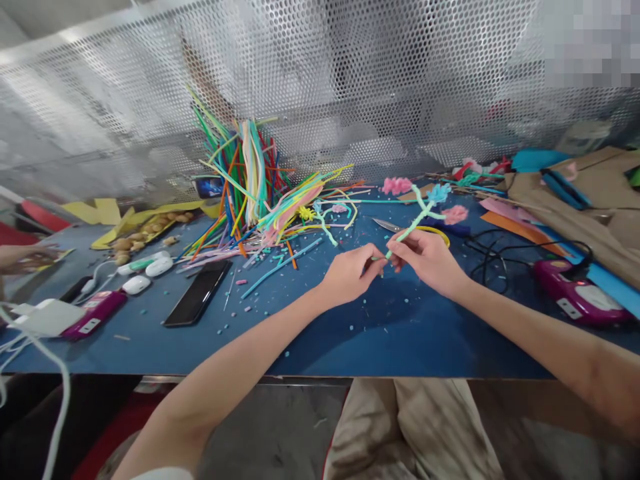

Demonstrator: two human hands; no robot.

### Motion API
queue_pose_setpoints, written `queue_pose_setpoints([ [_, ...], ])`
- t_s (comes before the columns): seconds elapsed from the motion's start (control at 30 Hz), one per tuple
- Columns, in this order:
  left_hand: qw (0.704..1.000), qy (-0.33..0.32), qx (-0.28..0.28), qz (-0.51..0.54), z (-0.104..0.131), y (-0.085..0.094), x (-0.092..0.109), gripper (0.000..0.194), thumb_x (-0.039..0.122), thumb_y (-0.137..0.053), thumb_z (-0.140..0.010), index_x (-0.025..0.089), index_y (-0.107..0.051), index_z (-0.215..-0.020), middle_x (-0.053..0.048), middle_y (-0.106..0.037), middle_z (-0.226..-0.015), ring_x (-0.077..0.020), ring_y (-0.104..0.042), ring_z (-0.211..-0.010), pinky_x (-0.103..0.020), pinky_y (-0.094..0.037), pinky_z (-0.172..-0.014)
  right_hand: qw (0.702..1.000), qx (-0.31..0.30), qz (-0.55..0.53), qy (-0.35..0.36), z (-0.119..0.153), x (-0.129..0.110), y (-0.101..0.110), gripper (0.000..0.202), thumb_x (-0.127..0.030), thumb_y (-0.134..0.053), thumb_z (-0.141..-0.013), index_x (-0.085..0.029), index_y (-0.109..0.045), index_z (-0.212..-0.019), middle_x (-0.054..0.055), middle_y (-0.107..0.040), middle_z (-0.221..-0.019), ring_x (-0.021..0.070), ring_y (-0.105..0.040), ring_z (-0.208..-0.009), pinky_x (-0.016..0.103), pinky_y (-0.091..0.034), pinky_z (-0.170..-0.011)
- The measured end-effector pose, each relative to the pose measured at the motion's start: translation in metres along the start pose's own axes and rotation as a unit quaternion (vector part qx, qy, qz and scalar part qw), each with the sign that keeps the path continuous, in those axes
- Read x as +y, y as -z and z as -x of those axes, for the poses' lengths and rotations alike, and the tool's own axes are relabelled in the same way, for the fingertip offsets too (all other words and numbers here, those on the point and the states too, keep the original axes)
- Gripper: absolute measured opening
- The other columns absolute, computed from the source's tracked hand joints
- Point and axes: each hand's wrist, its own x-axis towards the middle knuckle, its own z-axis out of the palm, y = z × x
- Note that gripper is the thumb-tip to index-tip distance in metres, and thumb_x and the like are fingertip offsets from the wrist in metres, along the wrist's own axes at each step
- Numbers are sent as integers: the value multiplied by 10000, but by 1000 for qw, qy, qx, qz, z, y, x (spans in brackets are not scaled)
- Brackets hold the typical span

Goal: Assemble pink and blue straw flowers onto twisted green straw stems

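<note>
Between my hands is a pipe-cleaner flower (pixel 424 215) with a pale green branching stem, two pink blooms and a blue one, tilted up to the right. My right hand (pixel 424 257) grips the stem partway down with thumb and fingers. At the stem's lower end, my left hand (pixel 354 272) pinches the green tip. Just behind my hands lies a pair of scissors (pixel 387 225) with a yellow handle, partly hidden by my right hand. A second pipe-cleaner flower (pixel 324 220), with yellow, blue and pink blooms, rests on the blue table (pixel 320 340) further left.
A large bundle of colourful pipe cleaners (pixel 250 180) stands against the perforated metal panel (pixel 320 87). A black phone (pixel 199 293) lies left of my hands. Purple power strips (pixel 580 293) with cables sit at both sides. Brown paper (pixel 595 193) covers the right back. Another person's hand (pixel 27 260) shows at far left.
</note>
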Motion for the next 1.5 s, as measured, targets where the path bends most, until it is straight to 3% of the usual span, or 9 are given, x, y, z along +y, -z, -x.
queue_pose_setpoints([
  [0.13, 941, -88, 53, -322, -2, 4, 0, 256, 333, -431, -1039, 195, -632, -964, -42, -717, -874, -166, -668, -757, -309, -374, -695, 998, 32, 58, -20, 1, -3, 0, 285, -454, -732, -839, -178, -673, -878, 34, -706, -729, 170, -665, -611, 319, -574, -593],
  [0.33, 916, -115, 59, -380, -2, 8, 3, 283, 304, -437, -1036, 205, -687, -948, -72, -737, -818, -199, -688, -810, -340, -356, -727, 991, 28, 132, 1, 0, -10, 3, 316, -478, -695, -863, -170, -699, -795, 68, -736, -734, 198, -701, -629, 353, -597, -636],
  [0.6, 999, 42, -2, 3, -2, 20, 4, 338, 458, -538, -978, 212, -769, -983, -38, -781, -900, -125, -626, -649, -260, -445, -653, 983, -38, 160, 77, -2, -12, 13, 245, -435, -658, -910, -195, -689, -870, 47, -711, -787, 191, -672, -727, 336, -548, -681],
  [0.93, 829, 193, -226, 474, -1, 22, -2, 368, 468, -820, -727, 117, -714, -761, -64, -683, -691, -110, -588, -586, -238, -421, -560, 972, -206, -39, 104, 6, -14, 13, 129, -335, -657, -933, -207, -657, -919, 26, -693, -879, 153, -658, -794, 323, -541, -740],
  [1.03, 823, 190, -223, 486, 0, 15, -1, 384, 487, -792, -756, 120, -677, -770, -40, -627, -650, -85, -514, -551, -229, -360, -534, 973, -208, -23, 97, 6, -16, 13, 138, -343, -670, -923, -205, -668, -921, 33, -697, -875, 157, -662, -804, 321, -547, -746],
  [1.2, 930, 99, -87, 342, -2, 12, -2, 366, 512, -636, -896, 150, -618, -845, -17, -627, -701, -83, -490, -567, -225, -372, -558, 994, -79, 46, 55, -1, -11, 13, 213, -412, -727, -863, -204, -684, -876, 21, -700, -766, 155, -649, -687, 308, -553, -665],
  [1.3, 992, 40, -7, 116, -1, 12, -2, 309, 458, -539, -965, 170, -619, -884, -24, -663, -756, -105, -536, -606, -247, -392, -606, 997, -39, 64, 21, -4, -3, 9, 277, -462, -710, -861, -186, -706, -834, 45, -727, -765, 164, -660, -657, 324, -570, -656],
  [1.4, 986, -27, 69, -152, 0, 10, 0, 250, 376, -514, -982, 192, -664, -903, -32, -692, -778, -129, -586, -644, -276, -372, -655, 999, 5, 42, 3, -2, 3, 3, 292, -470, -724, -843, -179, -729, -868, 52, -737, -778, 177, -676, -674, 338, -584, -679],
  [1.5, 957, -66, 102, -263, 2, 9, 5, 244, 327, -497, -986, 205, -692, -906, -46, -730, -826, -147, -637, -699, -292, -367, -673, 999, 45, 26, 8, 0, 4, -3, 284, -457, -721, -845, -178, -736, -889, 55, -739, -791, 188, -686, -696, 345, -589, -697],
])
